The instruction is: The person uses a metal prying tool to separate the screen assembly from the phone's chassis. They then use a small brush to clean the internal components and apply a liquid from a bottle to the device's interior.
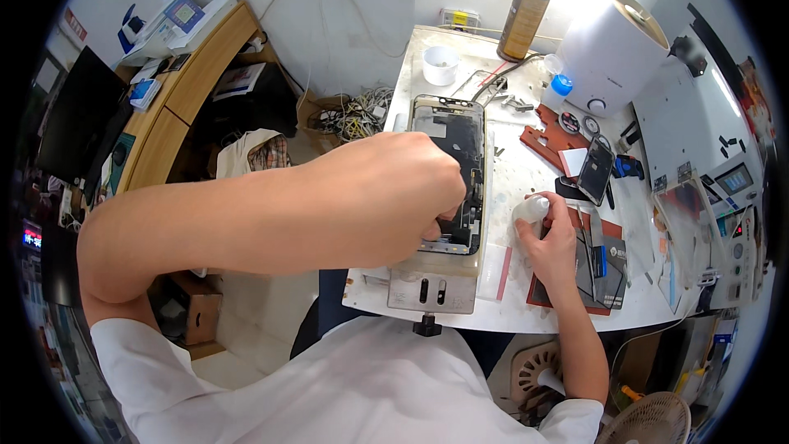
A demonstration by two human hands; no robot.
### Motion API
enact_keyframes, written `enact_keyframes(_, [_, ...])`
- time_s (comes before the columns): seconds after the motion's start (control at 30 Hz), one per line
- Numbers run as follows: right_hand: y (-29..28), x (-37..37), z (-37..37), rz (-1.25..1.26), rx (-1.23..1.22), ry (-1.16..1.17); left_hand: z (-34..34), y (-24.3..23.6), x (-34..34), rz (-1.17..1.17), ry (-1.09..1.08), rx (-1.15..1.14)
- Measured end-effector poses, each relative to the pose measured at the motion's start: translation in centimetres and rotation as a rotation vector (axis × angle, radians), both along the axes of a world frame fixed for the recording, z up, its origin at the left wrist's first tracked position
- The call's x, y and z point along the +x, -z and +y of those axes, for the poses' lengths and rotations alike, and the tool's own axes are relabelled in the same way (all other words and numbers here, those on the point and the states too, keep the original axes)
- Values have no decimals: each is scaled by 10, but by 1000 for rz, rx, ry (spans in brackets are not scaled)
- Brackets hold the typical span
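Note:
An opened phone housing (470,152) with black inner parts lies lengthwise in a metal clamping fixture (429,292) near the table's front edge. My left hand (415,185) is curled closed over the phone's lower half, knuckles up; its fingertips, and anything between them, are hidden. To the right of the fixture, my right hand (555,242) is closed around a small whitish plastic bottle (532,210) with a pale tip. Beneath and beside my right wrist lie a dark flat pad (615,273), slim metal tweezers (587,251) and a blue-handled tool (599,261).
At the back stand a white cup (440,67), a tall brown spray can (523,20), a blue-capped bottle (558,90) and a large white cylindrical appliance (604,53). A smaller phone (595,169) leans by a reddish-brown mat (542,141). A clear plastic panel (689,218) stands at right.

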State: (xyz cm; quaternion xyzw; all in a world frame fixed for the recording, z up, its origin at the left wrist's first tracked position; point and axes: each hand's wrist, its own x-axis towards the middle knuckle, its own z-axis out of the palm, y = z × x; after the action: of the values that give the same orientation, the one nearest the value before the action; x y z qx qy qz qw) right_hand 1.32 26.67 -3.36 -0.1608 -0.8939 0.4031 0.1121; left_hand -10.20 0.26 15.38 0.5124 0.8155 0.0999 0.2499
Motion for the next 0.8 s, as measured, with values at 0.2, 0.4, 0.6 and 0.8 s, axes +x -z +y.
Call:
enact_keyframes(0.2, [-30, 12, -14, 381, 419, 78, -10, -4, -4, -81, -56, 77])
enact_keyframes(0.4, [-142, 10, -69, 231, 162, -453, -18, -2, -3, -173, -152, 135])
enact_keyframes(0.6, [-156, -15, -93, 31, 245, -578, -28, 5, -3, -126, -104, 178])
enact_keyframes(0.8, [-160, -25, -95, -30, 329, -649, -29, 14, -5, -99, -102, 136])
